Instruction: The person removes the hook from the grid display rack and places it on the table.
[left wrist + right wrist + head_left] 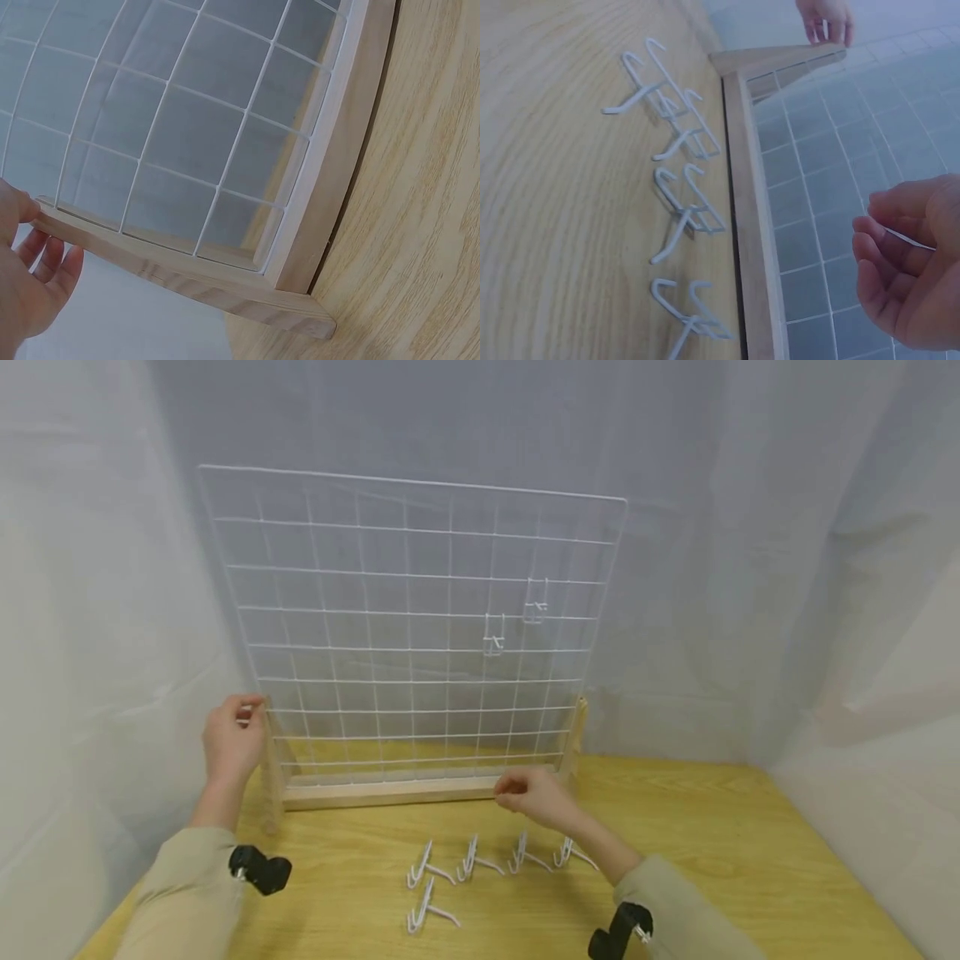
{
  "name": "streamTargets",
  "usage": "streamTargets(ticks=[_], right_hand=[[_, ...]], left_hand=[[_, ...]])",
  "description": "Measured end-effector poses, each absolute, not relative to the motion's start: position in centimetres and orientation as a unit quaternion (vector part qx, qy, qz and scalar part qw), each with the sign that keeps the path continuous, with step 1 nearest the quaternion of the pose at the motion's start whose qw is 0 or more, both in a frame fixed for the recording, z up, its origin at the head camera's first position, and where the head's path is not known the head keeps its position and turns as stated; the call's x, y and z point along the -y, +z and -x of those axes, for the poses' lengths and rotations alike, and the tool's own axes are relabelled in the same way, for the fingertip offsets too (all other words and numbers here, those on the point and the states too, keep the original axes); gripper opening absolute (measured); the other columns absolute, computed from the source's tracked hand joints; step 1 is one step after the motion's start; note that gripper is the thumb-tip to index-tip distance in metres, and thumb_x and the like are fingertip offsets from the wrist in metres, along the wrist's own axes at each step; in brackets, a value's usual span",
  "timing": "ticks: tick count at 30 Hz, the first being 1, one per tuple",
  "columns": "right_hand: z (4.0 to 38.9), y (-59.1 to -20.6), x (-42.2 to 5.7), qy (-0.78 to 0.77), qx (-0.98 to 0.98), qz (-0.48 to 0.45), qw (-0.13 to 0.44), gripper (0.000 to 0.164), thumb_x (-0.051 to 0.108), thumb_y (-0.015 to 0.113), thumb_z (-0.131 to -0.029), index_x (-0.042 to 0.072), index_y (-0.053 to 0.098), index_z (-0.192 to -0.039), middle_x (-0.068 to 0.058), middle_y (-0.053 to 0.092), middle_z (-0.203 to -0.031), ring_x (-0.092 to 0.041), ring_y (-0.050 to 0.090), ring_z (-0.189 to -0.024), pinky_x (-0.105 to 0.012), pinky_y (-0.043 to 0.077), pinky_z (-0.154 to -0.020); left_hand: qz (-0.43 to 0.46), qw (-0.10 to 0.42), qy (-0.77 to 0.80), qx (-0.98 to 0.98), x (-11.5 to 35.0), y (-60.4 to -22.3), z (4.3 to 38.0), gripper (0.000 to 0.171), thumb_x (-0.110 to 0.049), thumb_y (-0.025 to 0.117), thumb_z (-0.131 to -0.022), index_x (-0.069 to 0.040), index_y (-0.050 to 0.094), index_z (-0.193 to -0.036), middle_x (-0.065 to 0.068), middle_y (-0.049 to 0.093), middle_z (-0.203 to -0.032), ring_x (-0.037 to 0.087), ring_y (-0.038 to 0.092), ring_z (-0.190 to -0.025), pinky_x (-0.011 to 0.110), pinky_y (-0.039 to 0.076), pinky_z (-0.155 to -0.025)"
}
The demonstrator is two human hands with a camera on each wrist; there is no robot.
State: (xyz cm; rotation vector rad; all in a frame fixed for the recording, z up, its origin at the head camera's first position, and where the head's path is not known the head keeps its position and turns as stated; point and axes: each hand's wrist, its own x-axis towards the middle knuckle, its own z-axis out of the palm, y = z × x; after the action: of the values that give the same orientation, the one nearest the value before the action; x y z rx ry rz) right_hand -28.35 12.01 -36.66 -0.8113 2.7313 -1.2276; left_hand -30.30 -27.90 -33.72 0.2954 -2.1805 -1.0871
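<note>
A white wire grid panel [408, 681] stands upright in a wooden stand [390, 792]. My left hand [234, 739] is at the top of the stand's left post [150, 266]; its thumb and fingertips pinch the post's end in the left wrist view. Loosely curled and with nothing in it, my right hand [915, 262] hovers in front of the grid's lower right part. Two white wire hooks hang on the grid's right half, an upper hook [536, 606] and a lower hook [493, 642]. More white hooks [686, 217] lie on the table close by the stand.
The wooden tabletop [697, 860] extends to the right of the stand. Pale plastic sheeting [750, 610] hangs behind and on both sides. In a row before the stand lie several hooks, with one more hook [429, 910] nearer to me.
</note>
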Motion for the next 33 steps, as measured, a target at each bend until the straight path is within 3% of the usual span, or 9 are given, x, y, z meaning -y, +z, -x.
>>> streamTargets(ticks=[6,10,15,24,33], right_hand=[[29.0,-35.8,-12.2,-0.406,-0.879,0.25,0.023,0.012,0.013,0.065,-0.086,0.004,0.068,-0.095,-0.001,0.064,-0.079,-0.022,0.06,-0.069,-0.026,0.048,-0.055],[29.5,-35.5,-12.0,-0.424,-0.872,0.244,0.024,0.016,0.012,0.065,-0.086,0.001,0.067,-0.097,-0.003,0.065,-0.081,-0.019,0.061,-0.069,-0.032,0.052,-0.06],[30.2,-34.7,-11.4,-0.449,-0.862,0.236,0.016,0.017,0.01,0.064,-0.087,-0.001,0.066,-0.099,-0.007,0.065,-0.083,-0.016,0.06,-0.069,-0.031,0.052,-0.061],[31.2,-32.9,-10.9,-0.455,-0.87,0.191,0.001,0.018,0.015,0.062,-0.09,0.004,0.066,-0.104,-0.007,0.066,-0.087,-0.025,0.061,-0.078,-0.034,0.052,-0.065],[32.2,-31.1,-10.8,-0.489,-0.856,0.17,-0.001,0.022,0.013,0.061,-0.09,0.002,0.064,-0.11,-0.013,0.066,-0.094,-0.027,0.061,-0.084,-0.038,0.052,-0.07]], left_hand=[[-0.11,0.342,-0.411,0.838,28.2,-33.9,30.3,0.026,-0.006,0.046,-0.093,0.004,0.06,-0.112,0.025,0.058,-0.098,0.031,0.053,-0.084,0.032,0.038,-0.068],[-0.113,0.336,-0.412,0.839,28.5,-33.9,30.2,0.027,-0.006,0.045,-0.093,0.004,0.06,-0.114,0.025,0.057,-0.1,0.032,0.053,-0.086,0.033,0.038,-0.069],[-0.118,0.327,-0.412,0.842,28.9,-33.8,30.0,0.028,-0.007,0.044,-0.094,0.004,0.058,-0.116,0.026,0.056,-0.104,0.033,0.053,-0.09,0.034,0.039,-0.069],[-0.111,0.337,-0.406,0.842,29.0,-33.8,29.8,0.027,-0.007,0.045,-0.093,0.004,0.059,-0.114,0.025,0.057,-0.099,0.032,0.053,-0.087,0.033,0.039,-0.069],[-0.108,0.329,-0.405,0.846,29.0,-33.9,29.9,0.027,-0.008,0.045,-0.094,0.004,0.059,-0.114,0.025,0.057,-0.099,0.032,0.053,-0.085,0.034,0.039,-0.068]])
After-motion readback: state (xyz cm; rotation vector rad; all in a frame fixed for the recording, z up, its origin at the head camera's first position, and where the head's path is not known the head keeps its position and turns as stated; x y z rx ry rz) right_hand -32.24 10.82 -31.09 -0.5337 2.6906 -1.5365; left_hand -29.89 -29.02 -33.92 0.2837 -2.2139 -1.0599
